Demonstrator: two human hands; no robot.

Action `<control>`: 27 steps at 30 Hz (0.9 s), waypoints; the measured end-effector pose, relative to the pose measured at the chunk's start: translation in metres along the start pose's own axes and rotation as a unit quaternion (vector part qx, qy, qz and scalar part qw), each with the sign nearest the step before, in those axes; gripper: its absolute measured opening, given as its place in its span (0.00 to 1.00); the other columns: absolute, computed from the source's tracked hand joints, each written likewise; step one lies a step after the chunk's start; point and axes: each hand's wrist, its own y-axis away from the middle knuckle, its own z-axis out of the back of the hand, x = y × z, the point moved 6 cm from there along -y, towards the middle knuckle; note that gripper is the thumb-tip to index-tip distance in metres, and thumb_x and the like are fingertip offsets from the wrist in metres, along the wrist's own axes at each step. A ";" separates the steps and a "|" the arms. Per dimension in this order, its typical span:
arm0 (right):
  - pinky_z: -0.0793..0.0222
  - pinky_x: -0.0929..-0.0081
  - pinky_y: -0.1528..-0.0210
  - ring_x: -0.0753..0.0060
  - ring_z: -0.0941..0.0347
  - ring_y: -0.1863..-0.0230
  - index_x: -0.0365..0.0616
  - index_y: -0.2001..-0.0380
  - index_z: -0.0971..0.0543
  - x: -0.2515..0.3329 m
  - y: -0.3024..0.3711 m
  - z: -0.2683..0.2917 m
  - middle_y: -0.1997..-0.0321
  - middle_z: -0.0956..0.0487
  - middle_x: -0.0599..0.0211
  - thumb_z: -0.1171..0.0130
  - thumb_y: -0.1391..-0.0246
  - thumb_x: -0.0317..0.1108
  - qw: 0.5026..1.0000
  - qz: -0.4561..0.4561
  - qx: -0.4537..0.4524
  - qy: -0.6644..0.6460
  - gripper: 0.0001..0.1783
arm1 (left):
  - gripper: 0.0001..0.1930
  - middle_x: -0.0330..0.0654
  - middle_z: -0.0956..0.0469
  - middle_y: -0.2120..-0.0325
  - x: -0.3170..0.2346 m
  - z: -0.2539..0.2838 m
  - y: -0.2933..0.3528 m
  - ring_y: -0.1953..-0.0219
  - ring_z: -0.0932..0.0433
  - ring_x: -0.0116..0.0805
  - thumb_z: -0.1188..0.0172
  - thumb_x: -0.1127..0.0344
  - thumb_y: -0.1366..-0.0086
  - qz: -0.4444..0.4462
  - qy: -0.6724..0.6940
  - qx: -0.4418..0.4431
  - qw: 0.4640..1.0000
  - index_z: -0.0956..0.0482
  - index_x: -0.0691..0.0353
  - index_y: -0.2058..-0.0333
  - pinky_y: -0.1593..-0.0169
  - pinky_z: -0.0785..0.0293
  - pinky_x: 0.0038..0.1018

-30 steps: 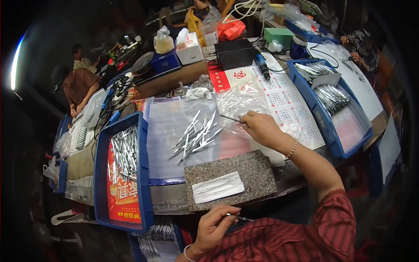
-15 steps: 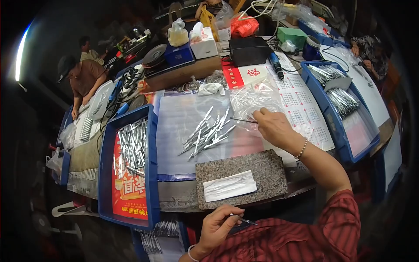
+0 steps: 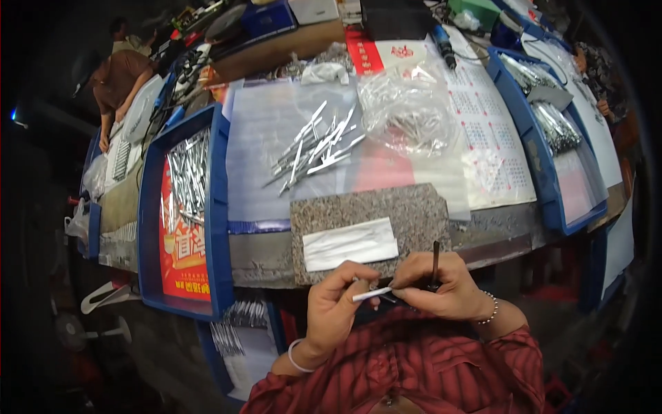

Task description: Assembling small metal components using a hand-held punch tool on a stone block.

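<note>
My hands meet close to my body, just past the near edge of a speckled stone slab [image 3: 424,207]. A short, slim white piece [image 3: 370,294] lies between them, its right end pinched by my right hand [image 3: 445,293]. A dark thin stick-like tool [image 3: 436,259] also stands up from the fingers of that hand. My left hand [image 3: 336,297] is closed, thumb against fingers, around a slim dark metal piece, mostly hidden. On the slab lies a folded white paper towel [image 3: 350,245]. Farther off, slim silver metal pieces [image 3: 318,148] form a loose pile on a plastic sheet [image 3: 252,165].
A clear plastic bag [image 3: 407,103] holds small white pieces. Blue trays stand left [image 3: 219,207] and right [image 3: 552,193], both containing silver pieces. A blue-and-black power tool [image 3: 443,47] lies on a printed calendar sheet [image 3: 493,138]. Another person [image 3: 127,79] works at far left.
My right hand has come back from the plastic bag to my left hand, now with the white piece and its dark tool turned upright. The view has tilted downward.
</note>
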 end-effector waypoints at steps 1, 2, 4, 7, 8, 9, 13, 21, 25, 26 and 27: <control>0.31 0.77 0.69 0.76 0.24 0.71 0.38 0.68 0.20 -0.001 0.004 -0.003 0.71 0.21 0.65 0.38 0.51 0.22 1.000 -0.006 0.002 -0.008 0.06 | 0.10 0.41 0.25 0.65 0.000 -0.001 -0.001 0.67 0.25 0.25 0.48 0.71 0.29 -0.018 0.024 0.007 1.000 0.24 0.71 0.56 0.63 0.26 0.22; 0.32 0.77 0.70 0.76 0.25 0.72 0.38 0.67 0.20 -0.002 0.008 -0.004 0.71 0.21 0.65 0.38 0.51 0.22 0.999 -0.031 0.001 0.018 0.06 | 0.10 0.41 0.25 0.65 0.001 0.000 0.001 0.67 0.25 0.25 0.48 0.71 0.29 -0.011 0.022 0.000 1.000 0.24 0.71 0.56 0.63 0.26 0.22; 0.34 0.77 0.75 0.75 0.26 0.77 0.39 0.65 0.19 0.001 0.013 -0.004 0.74 0.23 0.64 0.38 0.51 0.22 0.996 0.006 -0.014 0.084 0.08 | 0.11 0.41 0.25 0.66 0.002 0.002 0.002 0.68 0.25 0.24 0.48 0.69 0.29 -0.015 0.066 -0.012 0.998 0.25 0.71 0.55 0.64 0.26 0.22; 0.34 0.76 0.77 0.71 0.27 0.78 0.39 0.61 0.20 0.011 0.018 -0.004 0.76 0.26 0.64 0.38 0.53 0.21 0.989 0.055 -0.016 0.134 0.12 | 0.12 0.42 0.24 0.65 0.002 0.004 0.005 0.69 0.25 0.25 0.47 0.67 0.29 -0.015 0.083 -0.022 0.996 0.24 0.71 0.54 0.64 0.26 0.22; 0.34 0.76 0.77 0.71 0.27 0.78 0.39 0.61 0.20 0.013 0.019 -0.004 0.76 0.26 0.64 0.38 0.53 0.21 0.989 0.055 -0.017 0.133 0.12 | 0.12 0.42 0.24 0.65 0.001 0.004 0.006 0.69 0.25 0.25 0.47 0.67 0.29 -0.017 0.095 -0.028 0.995 0.25 0.71 0.54 0.65 0.26 0.22; 0.34 0.76 0.78 0.70 0.27 0.79 0.38 0.60 0.20 0.018 0.019 -0.005 0.76 0.27 0.64 0.38 0.54 0.20 0.982 0.088 -0.014 0.164 0.14 | 0.12 0.42 0.24 0.65 0.001 0.003 0.007 0.69 0.25 0.25 0.47 0.67 0.29 -0.017 0.094 -0.027 0.995 0.25 0.71 0.54 0.65 0.26 0.22; 0.33 0.73 0.80 0.67 0.28 0.80 0.37 0.60 0.21 0.026 0.023 -0.012 0.77 0.28 0.65 0.38 0.59 0.19 0.963 0.154 -0.029 0.218 0.18 | 0.11 0.43 0.24 0.65 -0.002 0.002 0.010 0.69 0.24 0.26 0.47 0.68 0.29 -0.039 0.057 -0.031 0.997 0.24 0.71 0.55 0.65 0.26 0.22; 0.33 0.72 0.82 0.68 0.29 0.82 0.38 0.59 0.21 0.025 0.028 -0.020 0.78 0.31 0.67 0.35 0.62 0.24 0.944 0.178 -0.004 0.278 0.20 | 0.11 0.42 0.24 0.66 0.000 0.006 0.013 0.69 0.24 0.26 0.46 0.68 0.30 -0.039 0.027 -0.031 0.998 0.23 0.71 0.56 0.65 0.26 0.21; 0.33 0.72 0.82 0.68 0.30 0.82 0.38 0.60 0.20 0.022 0.027 -0.023 0.79 0.33 0.68 0.35 0.60 0.26 0.943 0.162 0.026 0.291 0.18 | 0.11 0.42 0.24 0.66 0.003 0.007 0.013 0.70 0.24 0.25 0.46 0.68 0.30 -0.015 0.033 -0.044 0.998 0.23 0.71 0.56 0.65 0.27 0.20; 0.33 0.72 0.82 0.68 0.30 0.82 0.38 0.60 0.20 0.021 0.027 -0.025 0.79 0.33 0.68 0.35 0.60 0.26 0.943 0.162 0.027 0.290 0.18 | 0.11 0.42 0.24 0.66 0.003 0.008 0.014 0.70 0.24 0.25 0.46 0.68 0.30 -0.011 0.036 -0.053 0.998 0.23 0.71 0.57 0.65 0.27 0.20; 0.34 0.73 0.83 0.69 0.30 0.83 0.38 0.60 0.20 0.019 0.025 -0.027 0.79 0.33 0.69 0.35 0.59 0.26 0.945 0.162 0.026 0.284 0.18 | 0.11 0.42 0.24 0.66 0.003 0.008 0.014 0.70 0.24 0.25 0.46 0.68 0.30 -0.010 0.037 -0.053 0.998 0.23 0.71 0.57 0.65 0.27 0.20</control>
